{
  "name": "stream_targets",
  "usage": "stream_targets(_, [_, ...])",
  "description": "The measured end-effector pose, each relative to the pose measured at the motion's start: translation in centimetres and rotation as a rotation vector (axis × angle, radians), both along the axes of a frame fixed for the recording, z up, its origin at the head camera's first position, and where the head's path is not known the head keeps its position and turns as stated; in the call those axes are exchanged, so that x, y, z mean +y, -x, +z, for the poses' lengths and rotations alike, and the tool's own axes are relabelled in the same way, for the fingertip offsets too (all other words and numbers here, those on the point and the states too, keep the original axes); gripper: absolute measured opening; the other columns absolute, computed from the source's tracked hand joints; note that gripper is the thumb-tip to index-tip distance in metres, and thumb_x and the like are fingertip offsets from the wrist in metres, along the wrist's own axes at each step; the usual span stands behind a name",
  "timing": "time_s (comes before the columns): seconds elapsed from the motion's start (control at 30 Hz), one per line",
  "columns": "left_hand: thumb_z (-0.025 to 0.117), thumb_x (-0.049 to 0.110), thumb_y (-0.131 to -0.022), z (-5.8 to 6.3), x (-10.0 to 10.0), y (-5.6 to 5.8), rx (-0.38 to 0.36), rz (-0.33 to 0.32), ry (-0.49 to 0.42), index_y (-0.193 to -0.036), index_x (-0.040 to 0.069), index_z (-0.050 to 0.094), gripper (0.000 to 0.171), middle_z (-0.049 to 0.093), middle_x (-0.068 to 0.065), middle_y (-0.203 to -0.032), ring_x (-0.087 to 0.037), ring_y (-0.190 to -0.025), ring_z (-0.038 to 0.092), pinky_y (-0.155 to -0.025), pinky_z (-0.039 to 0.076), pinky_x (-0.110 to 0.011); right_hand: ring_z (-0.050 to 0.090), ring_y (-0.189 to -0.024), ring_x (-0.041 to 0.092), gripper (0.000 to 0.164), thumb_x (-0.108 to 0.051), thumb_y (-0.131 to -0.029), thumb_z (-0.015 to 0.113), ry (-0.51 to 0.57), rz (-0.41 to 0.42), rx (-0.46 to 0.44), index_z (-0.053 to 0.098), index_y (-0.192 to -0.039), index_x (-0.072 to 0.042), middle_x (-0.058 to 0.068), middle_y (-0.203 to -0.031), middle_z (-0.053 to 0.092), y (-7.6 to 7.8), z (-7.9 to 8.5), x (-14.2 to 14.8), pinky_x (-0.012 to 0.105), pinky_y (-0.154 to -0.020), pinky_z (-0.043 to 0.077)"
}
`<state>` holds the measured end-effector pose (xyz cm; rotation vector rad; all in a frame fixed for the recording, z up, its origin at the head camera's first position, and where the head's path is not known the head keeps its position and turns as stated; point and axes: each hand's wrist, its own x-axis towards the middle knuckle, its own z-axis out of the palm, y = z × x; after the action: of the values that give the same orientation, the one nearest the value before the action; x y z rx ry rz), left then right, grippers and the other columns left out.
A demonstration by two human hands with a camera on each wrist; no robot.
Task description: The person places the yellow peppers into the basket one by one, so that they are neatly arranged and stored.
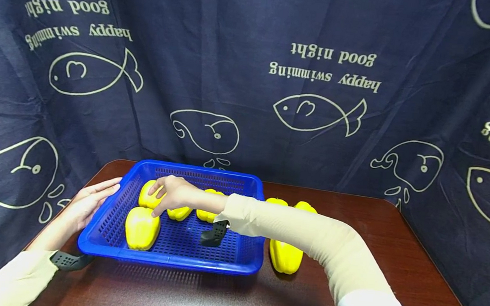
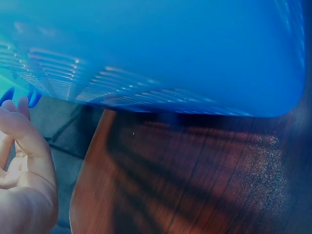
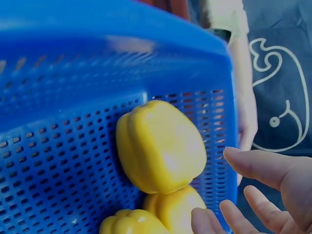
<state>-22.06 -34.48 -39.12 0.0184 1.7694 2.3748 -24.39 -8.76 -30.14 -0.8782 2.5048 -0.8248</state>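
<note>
A blue plastic basket (image 1: 171, 260) with slotted walls sits on the table. Inside it lie several yellow bell peppers; the nearest large one (image 1: 142, 229) is at its front left, and another (image 1: 147, 197) lies behind that. Over the basket's left half, my right hand (image 1: 175, 193) hovers with spread, loosely bent fingers and nothing in its grasp. In the right wrist view, the thumb and fingers (image 3: 263, 165) stand apart beside the large pepper (image 3: 163, 148). My left hand (image 1: 89, 204) touches the basket's left side near the rim with nearly straight fingers.
More yellow bell peppers (image 1: 285, 257) lie on the brown table (image 1: 378, 247) right of the basket, partly hidden by my right sleeve. A dark blue curtain (image 1: 244, 73) with white fish and whale drawings hangs behind and beside the table.
</note>
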Motion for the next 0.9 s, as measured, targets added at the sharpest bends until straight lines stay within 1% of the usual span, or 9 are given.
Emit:
stream_targets(0.03, [0.046, 0.014, -0.102, 0.0, 0.0, 0.0, 0.004, -0.003, -0.002, -0.106, 0.036, 0.069, 0.032, 0.073, 0.011, -0.098, -0.011, -0.085, 0.072, -0.071, 0.059, -0.026, 0.065, -0.092, 0.008, 0.046, -0.011, -0.072, 0.084, 0.011, 0.009, -0.005, 0.066, -0.114, -0.009, 0.008, -0.114, 0.07, -0.1, 0.2, 0.2, 0.012, -0.062, 0.05])
stream_targets(0.17, [0.046, 0.015, -0.102, -0.1, -0.1, 0.0, 0.005, -0.005, 0.005, -0.106, 0.036, 0.068, 0.031, 0.073, 0.011, -0.098, -0.011, -0.085, 0.072, -0.071, 0.059, -0.027, 0.065, -0.104, 0.012, 0.044, -0.013, -0.073, 0.083, 0.015, 0.034, 0.037, 0.066, -0.113, -0.011, 0.006, -0.115, 0.07, -0.2, 0.9, 0.9, 0.012, -0.071, 0.046])
stream_targets(0.27, [0.047, 0.016, -0.101, 0.0, -0.1, 0.0, -0.001, 0.002, 0.013, -0.106, 0.037, 0.068, 0.03, 0.073, 0.012, -0.098, -0.011, -0.085, 0.072, -0.072, 0.059, -0.026, 0.064, -0.107, 0.015, 0.043, -0.013, -0.073, 0.083, 0.043, 0.018, 0.037, 0.066, -0.112, -0.012, 0.006, -0.115, 0.07, -0.2, 1.3, 1.4, 0.014, -0.074, 0.046])
stream_targets(0.33, [0.046, 0.015, -0.102, -0.1, -0.1, 0.0, 0.004, 0.0, 0.012, -0.106, 0.036, 0.068, 0.03, 0.073, 0.012, -0.098, -0.01, -0.086, 0.072, -0.072, 0.059, -0.026, 0.063, -0.108, 0.017, 0.042, -0.012, -0.073, 0.083, 0.076, 0.0, 0.018, 0.067, -0.111, -0.011, 0.007, -0.115, 0.07, -0.2, 1.7, 1.8, 0.016, -0.076, 0.047])
stream_targets(0.5, [0.045, 0.013, -0.102, -0.1, -0.1, 0.0, 0.016, -0.006, 0.004, -0.106, 0.035, 0.069, 0.032, 0.073, 0.011, -0.098, -0.011, -0.086, 0.072, -0.072, 0.059, -0.026, 0.068, -0.099, 0.016, 0.041, -0.006, -0.073, 0.082, 0.15, -0.044, -0.036, 0.067, -0.111, -0.012, 0.006, -0.114, 0.069, -0.1, 2.5, 2.9, 0.017, -0.077, 0.052])
stream_targets(0.57, [0.045, 0.014, -0.102, -0.1, -0.1, 0.0, 0.015, -0.006, 0.004, -0.106, 0.035, 0.069, 0.032, 0.073, 0.011, -0.098, -0.011, -0.086, 0.072, -0.072, 0.059, -0.026, 0.07, -0.095, 0.016, 0.041, -0.004, -0.074, 0.081, 0.18, -0.055, -0.045, 0.067, -0.111, -0.012, 0.006, -0.114, 0.069, 0.0, 2.7, 3.4, 0.018, -0.076, 0.054])
stream_targets(0.7, [0.047, 0.015, -0.101, 0.0, 0.0, -0.1, 0.005, 0.004, 0.024, -0.105, 0.036, 0.069, 0.031, 0.073, 0.012, -0.098, -0.01, -0.085, 0.072, -0.072, 0.059, -0.026, 0.07, -0.096, 0.02, 0.042, -0.001, -0.072, 0.081, 0.247, -0.057, -0.032, 0.066, -0.111, -0.01, 0.008, -0.114, 0.07, 0.1, 3.2, 4.5, 0.02, -0.076, 0.056])
stream_targets(0.9, [0.048, 0.016, -0.101, 0.1, 0.1, -0.1, -0.007, 0.014, 0.025, -0.105, 0.036, 0.068, 0.029, 0.072, 0.012, -0.097, -0.01, -0.085, 0.071, -0.071, 0.059, -0.026, 0.07, -0.096, 0.022, 0.043, -0.001, -0.073, 0.081, 0.278, -0.059, 0.015, 0.066, -0.112, -0.01, 0.01, -0.114, 0.07, 0.1, 3.8, 6.0, 0.02, -0.076, 0.056])
